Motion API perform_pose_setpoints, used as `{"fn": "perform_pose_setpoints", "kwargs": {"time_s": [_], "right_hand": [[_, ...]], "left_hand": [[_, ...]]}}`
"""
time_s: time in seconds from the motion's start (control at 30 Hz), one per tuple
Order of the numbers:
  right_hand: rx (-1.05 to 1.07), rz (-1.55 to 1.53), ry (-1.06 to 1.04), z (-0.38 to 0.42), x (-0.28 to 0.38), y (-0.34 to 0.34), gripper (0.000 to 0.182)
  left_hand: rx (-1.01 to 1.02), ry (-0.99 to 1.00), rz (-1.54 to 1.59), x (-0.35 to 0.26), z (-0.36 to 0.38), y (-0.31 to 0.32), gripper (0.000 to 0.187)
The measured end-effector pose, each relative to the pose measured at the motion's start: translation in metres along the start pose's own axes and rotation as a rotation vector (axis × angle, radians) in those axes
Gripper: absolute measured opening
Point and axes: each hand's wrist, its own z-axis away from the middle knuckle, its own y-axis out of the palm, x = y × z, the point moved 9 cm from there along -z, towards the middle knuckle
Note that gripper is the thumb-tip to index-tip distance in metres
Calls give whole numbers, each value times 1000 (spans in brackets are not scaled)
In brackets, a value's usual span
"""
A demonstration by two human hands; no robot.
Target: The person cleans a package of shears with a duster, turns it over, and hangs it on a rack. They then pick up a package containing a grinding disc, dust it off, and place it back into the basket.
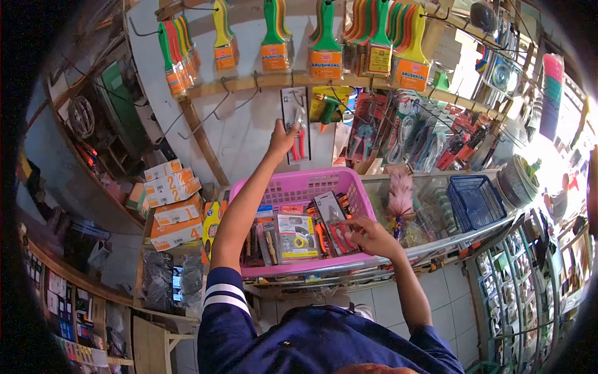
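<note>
My left hand (283, 138), raised to the wall display, is closed on the edge of a carded pack of red-handled pruning shears (301, 144). The pack is upright at the hook rail. Below it a pink plastic basket (293, 272) stands on the counter with several packaged tools inside. My right hand (374, 238) is at the basket's right side. Its bent fingers grip another carded pack of red-handled pruning shears (329, 215), which leans among the other goods. Beside that pack lies a clear-fronted package with a yellow round item (298, 238).
Packaged paintbrushes (326, 53) hang along the top rail, with bare hooks (227, 96) below them. More carded tools (411, 134) hang at the right. Orange-and-white boxes (176, 221) are stacked left of the basket. A feather duster (400, 193) and blue basket (476, 202) sit on the right.
</note>
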Motion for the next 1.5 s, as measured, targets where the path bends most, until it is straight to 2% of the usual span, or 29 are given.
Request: {"fn": "perform_pose_setpoints", "kwargs": {"time_s": [0.03,0.13,0.23,0.33,0.37,0.47,0.57,0.67,0.7,0.8,0.9,1.0,1.1,1.2,1.23,1.33,1.4,1.5], "right_hand": [[19,8,64,4,-7,1,34],[-74,27,10,6,-5,-1,30],[-96,81,103,5,-6,0,26],[-145,182,-17,7,-3,2,23],[-131,193,13,7,-4,3,23],[-170,172,27,9,-3,3,23],[-168,162,89,8,4,2,23],[-174,140,124,7,-1,2,22],[-177,131,134,7,-4,2,22],[-189,159,130,7,-6,2,21],[-242,138,71,7,-4,0,19],[-308,49,130,9,-8,-2,17],[-374,4,184,14,-17,-7,16],[-396,-28,201,19,-20,-10,18],[-406,-48,200,19,-18,-11,17],[-410,-18,204,22,-15,-13,16],[-425,-29,187,23,-18,-12,18],[-449,-34,190,26,-16,-15,18]], "left_hand": [[-10,10,-12,3,-5,2,56],[-2,4,2,14,-21,9,54],[19,-1,91,24,-28,14,52],[-35,14,75,21,-25,7,57],[-64,55,28,45,-35,11,64],[-102,-99,-51,45,-17,-1,72],[-151,-89,-200,43,5,-19,76],[-128,131,-371,6,48,-42,77],[-128,201,-379,-13,68,-52,64],[103,353,-410,-44,111,-68,43],[160,331,-404,-52,143,-85,31],[267,270,-418,-50,165,-81,31],[480,304,-410,-56,181,-37,27],[639,239,-407,-55,194,25,42],[655,183,-485,-39,197,48,50],[740,-25,-580,53,196,122,74],[857,-224,-462,111,194,166,92],[941,-147,-571,115,192,177,105]]}}
